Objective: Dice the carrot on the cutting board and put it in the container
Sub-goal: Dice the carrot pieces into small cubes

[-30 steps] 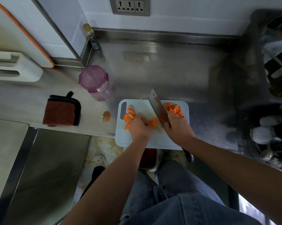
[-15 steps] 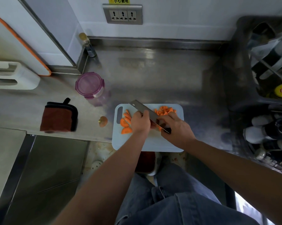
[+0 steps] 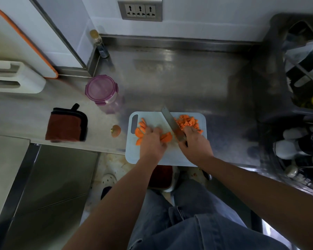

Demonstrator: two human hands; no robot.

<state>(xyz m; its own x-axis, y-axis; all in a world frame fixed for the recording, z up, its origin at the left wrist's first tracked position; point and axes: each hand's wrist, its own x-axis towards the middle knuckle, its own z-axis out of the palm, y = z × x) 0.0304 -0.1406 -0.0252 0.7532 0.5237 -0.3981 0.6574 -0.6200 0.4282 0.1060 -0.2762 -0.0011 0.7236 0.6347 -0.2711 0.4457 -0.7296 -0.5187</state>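
On the left of the cutting board the left hand is settling back onto the carrot slices, having been up against the blade half a second ago; its fingers are curling down over a half-round and pinning it to the board; just to the right the knife, which was lying low and slanted leftward, is now pointing away from the person, its edge sitting beside the pinned slices; the right hand is gripping the handle, fingers wrapped round it.

By my reading a fresh batch is being lined up, so the dicing is still going on; nothing is heading for the container, which is standing lidded on the worktop off the board's far-left corner.

The carrot is lying in two lots; flat half-moon slices at left, small bright diced pieces heaped at the far-right corner; whether the blade is touching the board is hard to tell.
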